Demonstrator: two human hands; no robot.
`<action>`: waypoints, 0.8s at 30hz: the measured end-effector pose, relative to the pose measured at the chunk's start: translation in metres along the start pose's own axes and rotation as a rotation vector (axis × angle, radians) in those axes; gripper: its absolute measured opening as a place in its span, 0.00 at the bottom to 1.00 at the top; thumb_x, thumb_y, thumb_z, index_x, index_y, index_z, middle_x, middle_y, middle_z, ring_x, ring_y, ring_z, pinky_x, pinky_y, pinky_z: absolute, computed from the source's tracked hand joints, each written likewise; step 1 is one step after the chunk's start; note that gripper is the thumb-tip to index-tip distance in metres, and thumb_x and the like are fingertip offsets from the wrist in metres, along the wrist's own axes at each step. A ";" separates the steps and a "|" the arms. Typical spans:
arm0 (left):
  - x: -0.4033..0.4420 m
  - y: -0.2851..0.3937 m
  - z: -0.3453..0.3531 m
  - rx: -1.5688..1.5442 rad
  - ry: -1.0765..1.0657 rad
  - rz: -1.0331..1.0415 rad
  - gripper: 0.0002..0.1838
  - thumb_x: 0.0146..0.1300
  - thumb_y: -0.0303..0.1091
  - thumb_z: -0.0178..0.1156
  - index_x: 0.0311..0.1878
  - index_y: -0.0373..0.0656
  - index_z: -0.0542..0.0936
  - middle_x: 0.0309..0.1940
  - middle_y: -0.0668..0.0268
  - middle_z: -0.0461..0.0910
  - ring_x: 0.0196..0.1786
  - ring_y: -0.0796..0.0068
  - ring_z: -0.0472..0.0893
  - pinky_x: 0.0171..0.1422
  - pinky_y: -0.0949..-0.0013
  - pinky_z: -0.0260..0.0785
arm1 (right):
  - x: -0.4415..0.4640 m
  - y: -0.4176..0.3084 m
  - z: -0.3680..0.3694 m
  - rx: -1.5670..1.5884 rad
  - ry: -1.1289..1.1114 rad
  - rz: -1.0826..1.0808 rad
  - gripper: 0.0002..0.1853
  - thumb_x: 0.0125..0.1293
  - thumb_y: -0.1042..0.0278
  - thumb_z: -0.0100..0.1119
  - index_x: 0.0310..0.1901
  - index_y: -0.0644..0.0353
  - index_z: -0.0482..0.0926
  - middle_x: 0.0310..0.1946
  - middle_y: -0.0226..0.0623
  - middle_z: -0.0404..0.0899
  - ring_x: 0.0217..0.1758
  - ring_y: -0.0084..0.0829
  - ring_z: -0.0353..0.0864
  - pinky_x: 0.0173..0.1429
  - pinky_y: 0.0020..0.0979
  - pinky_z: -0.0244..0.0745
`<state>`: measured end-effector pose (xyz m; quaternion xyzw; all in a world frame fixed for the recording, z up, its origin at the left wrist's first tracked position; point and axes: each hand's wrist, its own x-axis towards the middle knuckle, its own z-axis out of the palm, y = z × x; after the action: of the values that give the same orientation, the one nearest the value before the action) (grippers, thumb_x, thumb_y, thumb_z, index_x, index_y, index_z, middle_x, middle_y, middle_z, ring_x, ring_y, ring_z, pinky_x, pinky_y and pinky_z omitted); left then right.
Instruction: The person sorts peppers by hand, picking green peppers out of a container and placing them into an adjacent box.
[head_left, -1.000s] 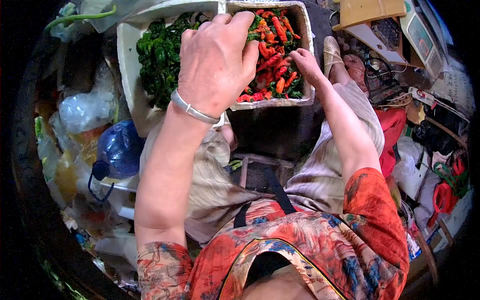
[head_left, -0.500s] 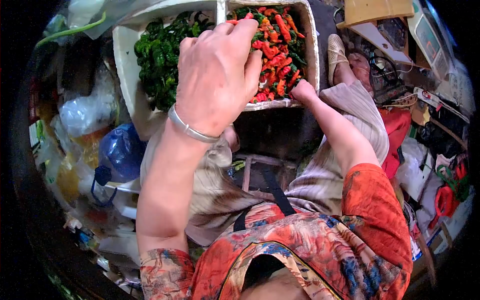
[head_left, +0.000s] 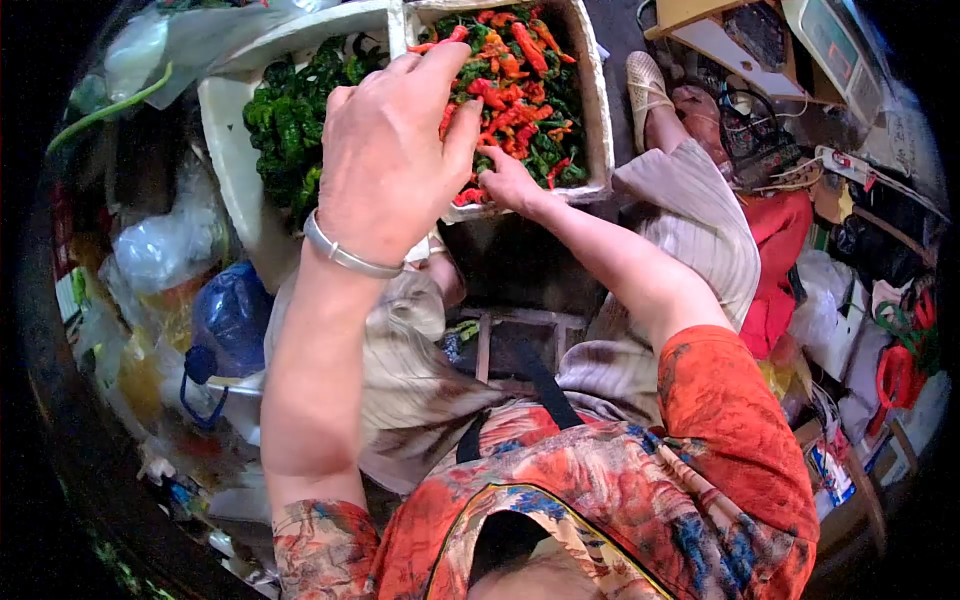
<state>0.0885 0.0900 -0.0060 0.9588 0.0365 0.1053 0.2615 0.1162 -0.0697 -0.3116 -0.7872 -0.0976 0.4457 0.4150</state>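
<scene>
A white foam box (head_left: pixel 218 130) holds glossy green peppers (head_left: pixel 285 125) in its left compartment and red chili peppers (head_left: pixel 520 90) mixed with dark green ones in its right. My left hand (head_left: pixel 390 150), with a bracelet (head_left: pixel 345 255), is raised over the divider. Its fingers are curled, with a red chili pepper (head_left: pixel 456 36) showing at the fingertips; the palm side is hidden. At the near edge of the right compartment, my right hand (head_left: pixel 512 185) reaches down among the peppers, thumb and index finger slightly apart.
A blue plastic jug (head_left: pixel 232 320) stands at the left beside clear plastic bags (head_left: pixel 165 245). Below the box is a wooden frame (head_left: pixel 520 322) between the legs. On the right lie a red cloth (head_left: pixel 775 270), a white bag (head_left: pixel 825 305) and cluttered boards and cables.
My right hand has moved left along the near edge of the right compartment, into the peppers. My left hand stays raised over the divider. The whole view has shifted slightly.
</scene>
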 end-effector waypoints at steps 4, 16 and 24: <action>0.003 0.000 0.002 0.004 0.012 0.012 0.20 0.56 0.30 0.63 0.53 0.38 0.78 0.44 0.49 0.81 0.45 0.51 0.81 0.50 0.58 0.73 | -0.016 -0.029 -0.046 -0.236 0.014 0.003 0.28 0.58 0.53 0.57 0.57 0.59 0.73 0.52 0.50 0.79 0.55 0.49 0.78 0.61 0.43 0.70; 0.001 -0.003 -0.004 0.004 -0.009 0.004 0.18 0.56 0.30 0.62 0.51 0.36 0.78 0.42 0.50 0.81 0.43 0.50 0.81 0.46 0.58 0.73 | -0.017 0.014 -0.072 -0.674 0.285 0.296 0.30 0.59 0.58 0.62 0.62 0.55 0.65 0.57 0.53 0.68 0.57 0.54 0.73 0.59 0.48 0.72; -0.001 -0.004 -0.005 0.017 -0.039 -0.008 0.19 0.56 0.31 0.62 0.51 0.37 0.78 0.42 0.51 0.81 0.44 0.51 0.81 0.47 0.58 0.72 | -0.013 0.020 -0.068 -0.618 0.252 0.173 0.34 0.54 0.60 0.68 0.59 0.60 0.63 0.56 0.52 0.66 0.57 0.53 0.74 0.58 0.47 0.72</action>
<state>0.0866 0.0957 -0.0035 0.9627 0.0359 0.0854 0.2543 0.1575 -0.1277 -0.3009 -0.9299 -0.1088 0.3278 0.1264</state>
